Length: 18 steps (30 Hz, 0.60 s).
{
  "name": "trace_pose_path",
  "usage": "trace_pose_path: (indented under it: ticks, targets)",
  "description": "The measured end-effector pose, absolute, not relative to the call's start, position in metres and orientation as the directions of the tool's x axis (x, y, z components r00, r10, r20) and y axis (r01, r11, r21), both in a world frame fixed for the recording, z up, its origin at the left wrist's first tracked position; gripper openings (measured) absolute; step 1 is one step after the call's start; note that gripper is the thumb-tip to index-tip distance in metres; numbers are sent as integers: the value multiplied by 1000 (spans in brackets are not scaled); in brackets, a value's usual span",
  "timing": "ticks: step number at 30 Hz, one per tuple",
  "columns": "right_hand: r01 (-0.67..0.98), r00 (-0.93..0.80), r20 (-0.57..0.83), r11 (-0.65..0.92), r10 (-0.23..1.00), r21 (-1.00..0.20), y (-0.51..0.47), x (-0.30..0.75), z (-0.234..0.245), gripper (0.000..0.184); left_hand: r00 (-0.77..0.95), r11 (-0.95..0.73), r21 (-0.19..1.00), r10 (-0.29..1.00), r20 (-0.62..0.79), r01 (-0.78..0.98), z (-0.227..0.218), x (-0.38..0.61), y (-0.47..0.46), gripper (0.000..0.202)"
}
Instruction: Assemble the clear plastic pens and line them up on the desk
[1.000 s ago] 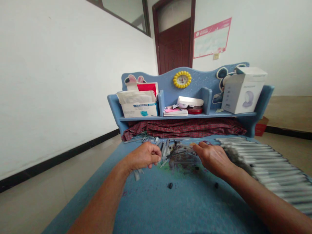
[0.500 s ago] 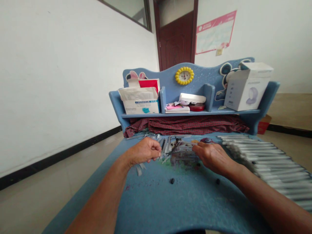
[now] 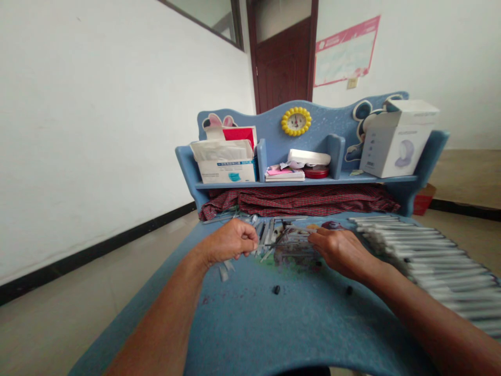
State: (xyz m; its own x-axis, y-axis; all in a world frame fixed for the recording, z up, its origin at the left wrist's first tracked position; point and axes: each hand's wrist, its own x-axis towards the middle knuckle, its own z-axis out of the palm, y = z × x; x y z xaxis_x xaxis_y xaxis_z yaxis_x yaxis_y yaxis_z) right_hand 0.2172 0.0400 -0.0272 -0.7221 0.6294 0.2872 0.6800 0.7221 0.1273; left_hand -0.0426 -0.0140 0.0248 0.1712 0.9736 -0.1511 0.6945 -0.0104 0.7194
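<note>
My left hand is closed in a pinch at the left of several loose thin clear and grey sticks on the blue table. From its fingertips a thin dark rod runs rightward. My right hand is closed too, its fingertips pinched at the right side of the same sticks. What they hold is too small and blurred to tell. Two small black caps lie nearer to me. To the right of my right hand is a large stack of whitish pen-like sticks.
Clear strips lie beside my left wrist. Behind the sticks, a red checked cloth is tucked under the blue shelf. The shelf bears a mask box, papers, a red round case and a white carton.
The dark rod between my hands shows more plainly now. Both hands have hardly moved, and the things on the table lie as before.
</note>
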Motion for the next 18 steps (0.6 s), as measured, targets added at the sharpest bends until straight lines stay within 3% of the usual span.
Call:
trace_pose_path:
  ticks: [18]
  targets:
    - [680,-724,284,720,628,139,39,217,-25,22,186,10,751,966,-177,661,31,-39,-17,10]
